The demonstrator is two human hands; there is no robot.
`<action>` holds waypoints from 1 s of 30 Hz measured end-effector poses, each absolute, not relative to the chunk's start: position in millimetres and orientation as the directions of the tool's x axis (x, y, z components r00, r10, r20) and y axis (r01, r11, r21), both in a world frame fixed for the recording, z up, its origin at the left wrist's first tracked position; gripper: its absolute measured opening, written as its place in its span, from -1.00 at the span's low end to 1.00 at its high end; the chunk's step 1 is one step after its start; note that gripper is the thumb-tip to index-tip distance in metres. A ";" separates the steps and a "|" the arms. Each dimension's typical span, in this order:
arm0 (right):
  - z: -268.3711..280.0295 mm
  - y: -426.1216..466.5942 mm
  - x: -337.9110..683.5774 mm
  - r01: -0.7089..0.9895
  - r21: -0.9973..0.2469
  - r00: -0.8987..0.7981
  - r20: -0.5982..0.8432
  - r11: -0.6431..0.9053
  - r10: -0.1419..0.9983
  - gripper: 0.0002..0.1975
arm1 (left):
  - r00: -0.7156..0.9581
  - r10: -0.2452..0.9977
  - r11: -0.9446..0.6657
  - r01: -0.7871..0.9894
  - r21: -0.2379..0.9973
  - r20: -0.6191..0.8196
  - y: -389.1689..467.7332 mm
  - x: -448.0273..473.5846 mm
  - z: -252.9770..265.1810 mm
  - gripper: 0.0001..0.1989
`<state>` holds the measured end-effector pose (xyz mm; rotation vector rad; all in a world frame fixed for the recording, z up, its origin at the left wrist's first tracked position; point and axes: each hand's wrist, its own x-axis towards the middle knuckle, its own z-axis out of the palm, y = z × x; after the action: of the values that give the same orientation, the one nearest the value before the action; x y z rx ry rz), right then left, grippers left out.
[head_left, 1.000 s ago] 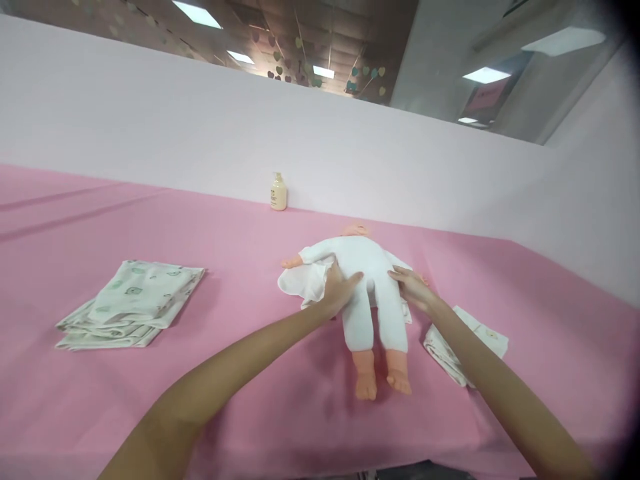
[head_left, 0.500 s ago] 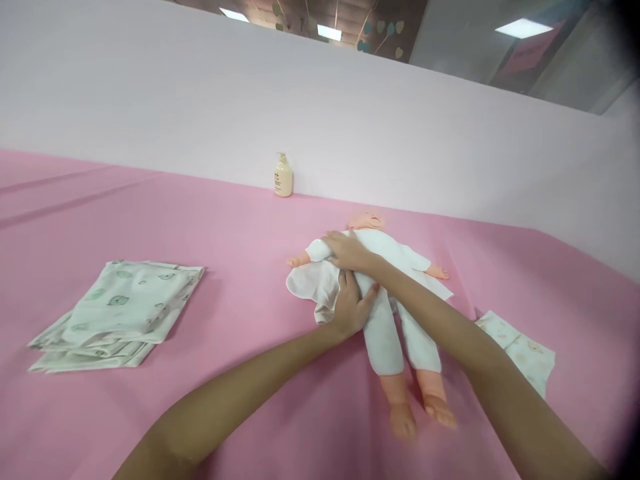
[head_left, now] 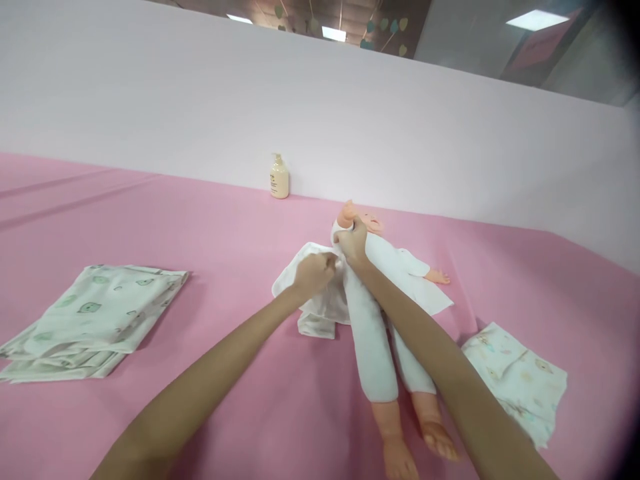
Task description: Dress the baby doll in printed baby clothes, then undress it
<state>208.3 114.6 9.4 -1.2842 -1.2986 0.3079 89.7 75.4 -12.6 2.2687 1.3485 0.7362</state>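
Note:
A baby doll (head_left: 373, 347) with a white cloth body lies on its back, its head toward the wall and its feet toward me. My right hand (head_left: 354, 243) is closed around the doll's arm on the left side, which is raised near the head. Just left of it, my left hand (head_left: 314, 272) grips a white baby shirt (head_left: 290, 280) that is spread partly under the doll. The shirt's other side shows beyond the doll's right-hand edge. Part of the doll's face is hidden behind the raised arm and my hand.
On the left lies a folded printed cloth (head_left: 100, 307). A smaller printed cloth (head_left: 525, 373) rests at right, beside my forearm. A cream pump bottle (head_left: 279, 179) stands against the white wall (head_left: 200, 107) at the back of the pink surface (head_left: 225, 227).
My right hand has closed on the doll's arm and lifted it toward the head. My left hand has shifted up and left, from the doll's side onto the shirt, pulling it out more.

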 end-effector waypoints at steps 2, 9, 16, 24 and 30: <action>10.4 114.6 209.7 0.385 -0.849 0.381 0.503 0.361 0.776 -0.73 | 0.267 0.931 -0.359 0.791 0.494 0.249 102.0 92.5 -7.8 -0.59; 14.4 107.8 206.5 0.354 -0.799 0.352 0.595 0.486 0.723 -0.67 | 0.196 0.979 -0.176 0.955 0.239 -0.063 142.8 95.8 -9.3 -0.19; 13.7 103.2 208.9 0.444 -0.719 0.186 0.658 0.535 0.730 -0.79 | 0.372 0.898 -0.350 0.928 0.129 -0.237 140.8 76.3 14.6 -0.38; 7.0 94.9 194.9 0.869 -0.325 -0.158 0.531 0.373 0.832 -0.81 | 0.459 0.887 -0.433 0.866 0.249 -0.051 133.8 37.9 63.2 -0.46; 8.5 90.0 186.6 0.961 -0.161 -0.142 0.413 0.225 0.900 -0.74 | 0.551 0.822 -0.564 0.755 0.333 0.142 113.9 38.3 88.7 -0.44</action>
<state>186.6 90.0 8.5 -1.7141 -2.0847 -0.1964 38.3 113.9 88.7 2.5551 1.3224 0.4159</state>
